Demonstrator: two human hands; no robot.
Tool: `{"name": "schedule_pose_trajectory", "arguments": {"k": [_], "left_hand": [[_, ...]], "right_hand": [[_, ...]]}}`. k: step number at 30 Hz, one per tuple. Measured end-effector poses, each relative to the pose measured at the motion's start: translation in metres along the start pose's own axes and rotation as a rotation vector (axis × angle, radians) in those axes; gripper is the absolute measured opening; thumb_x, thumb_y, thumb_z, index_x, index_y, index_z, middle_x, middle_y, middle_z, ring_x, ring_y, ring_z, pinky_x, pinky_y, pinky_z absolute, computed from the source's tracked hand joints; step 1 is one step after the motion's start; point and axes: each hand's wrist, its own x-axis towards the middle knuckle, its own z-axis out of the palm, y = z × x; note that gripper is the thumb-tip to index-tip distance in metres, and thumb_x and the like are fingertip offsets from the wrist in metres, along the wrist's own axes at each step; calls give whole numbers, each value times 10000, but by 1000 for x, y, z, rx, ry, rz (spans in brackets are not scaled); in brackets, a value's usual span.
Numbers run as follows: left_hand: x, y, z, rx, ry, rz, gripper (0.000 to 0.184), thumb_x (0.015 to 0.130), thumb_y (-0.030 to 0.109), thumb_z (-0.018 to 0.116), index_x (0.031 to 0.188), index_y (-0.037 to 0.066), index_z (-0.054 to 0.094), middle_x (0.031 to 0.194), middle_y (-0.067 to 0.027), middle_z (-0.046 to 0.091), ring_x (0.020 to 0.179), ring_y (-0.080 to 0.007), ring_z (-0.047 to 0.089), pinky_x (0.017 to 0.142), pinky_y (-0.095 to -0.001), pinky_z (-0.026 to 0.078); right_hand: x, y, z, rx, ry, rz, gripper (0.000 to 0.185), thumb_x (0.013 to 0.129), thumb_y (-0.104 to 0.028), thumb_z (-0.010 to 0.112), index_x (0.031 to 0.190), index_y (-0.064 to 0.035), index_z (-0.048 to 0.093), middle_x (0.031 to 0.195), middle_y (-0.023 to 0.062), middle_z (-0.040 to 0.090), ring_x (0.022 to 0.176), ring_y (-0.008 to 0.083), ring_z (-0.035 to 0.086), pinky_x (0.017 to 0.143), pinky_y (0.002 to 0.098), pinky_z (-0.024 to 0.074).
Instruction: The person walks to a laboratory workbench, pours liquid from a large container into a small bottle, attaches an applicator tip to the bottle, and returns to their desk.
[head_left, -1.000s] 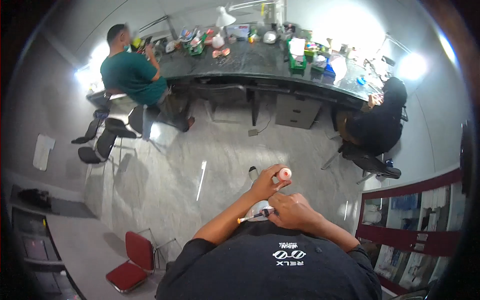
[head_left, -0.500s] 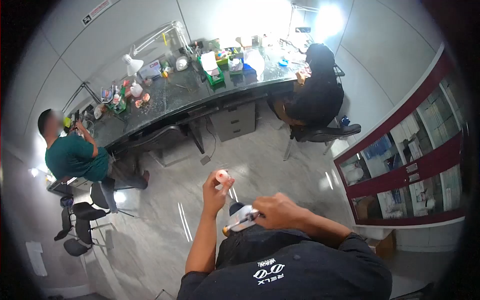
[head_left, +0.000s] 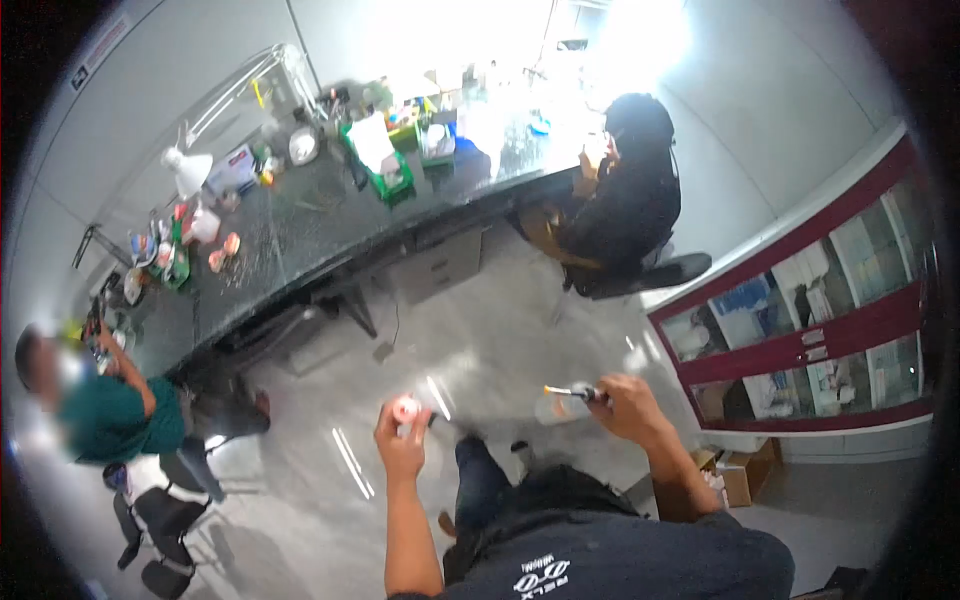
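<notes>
My left hand (head_left: 402, 447) is raised in front of me with its fingers wrapped round a small pinkish-white round item (head_left: 406, 408). Its top shows a reddish spot. Out to the right, my right hand (head_left: 632, 408) grips a thin dark tool (head_left: 575, 393) with an orange tip that points left. A pale, see-through container (head_left: 556, 409) shows just under the tool, beside the fingers; whether the right hand holds it too is unclear. The two hands are well apart, over the floor.
A long dark workbench (head_left: 290, 235) with lamps and green baskets (head_left: 392, 181) runs across the back. One person in green (head_left: 115, 418) sits at left, another in black (head_left: 630, 200) at right. A red-framed glass cabinet (head_left: 805, 345) and cardboard box (head_left: 745, 473) stand right.
The view has turned, and the bench now slants up to the right. My hands have moved apart, the right one going outward with the tool. One leg now shows stepping forward.
</notes>
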Motion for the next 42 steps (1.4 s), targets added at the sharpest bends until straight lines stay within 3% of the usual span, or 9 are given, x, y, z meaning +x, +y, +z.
{"name": "schedule_pose_trajectory", "arguments": {"k": [3,12,16,19,23,30,34,38,42], "left_hand": [[29,-16,-11,-48,10,-122,358,810,46,816,1133,21,665,1068,-67,687,955,-177,647,883,-332,511],[136,-42,-39,129,-77,30,367,793,20,807,1121,19,642,1183,-148,672,1050,-286,656,899,-366,525],[169,-45,-40,192,-97,78,378,793,23,809,1134,22,648,1213,-125,669,1052,-225,645,913,-341,517],[185,-15,-39,198,-141,-92,389,782,22,818,1130,23,646,1152,-118,697,1011,-213,661,896,-322,519],[219,28,-29,107,-177,71,409,769,-5,817,1139,35,648,1170,-132,691,1065,-266,676,914,-354,536],[247,64,-29,84,-48,163,351,785,-8,815,1095,20,654,1191,-127,686,1101,-228,644,972,-340,488],[241,69,-31,65,123,-14,291,804,40,822,1050,34,668,1172,-139,685,1080,-231,649,955,-346,494],[229,72,-30,227,256,-55,304,799,59,821,1057,29,664,1154,-136,699,1072,-221,660,948,-351,497],[204,75,-19,182,444,-156,319,796,36,817,1074,18,662,1138,-138,703,1063,-226,667,942,-353,501]], "right_hand": [[31,-3,8,-84,-39,94,188,838,-201,702,832,-23,643,804,169,641,756,377,652,694,479,505],[97,-34,17,-141,-12,249,181,842,-190,706,859,-13,669,838,178,662,786,394,655,706,474,509],[107,-34,39,16,-60,287,166,839,-159,717,894,-5,687,833,184,663,802,406,656,705,473,504],[107,-21,55,13,-49,348,180,819,-153,740,927,-14,705,838,183,681,804,403,665,705,481,508],[160,-44,55,11,-2,162,161,802,-151,744,883,-29,678,819,142,660,780,360,678,688,445,531],[329,-77,78,83,65,-251,196,872,-225,690,888,-40,626,877,137,632,783,355,667,663,455,535],[459,-105,114,113,204,-439,144,844,-176,673,859,-39,632,846,149,641,751,359,660,667,456,535],[578,-149,146,-133,19,-417,227,904,-285,657,938,-63,684,922,153,703,814,344,703,726,459,561],[651,-163,197,-287,-34,-501,277,941,-280,597,860,-54,734,903,169,726,847,370,718,745,468,575]]}}
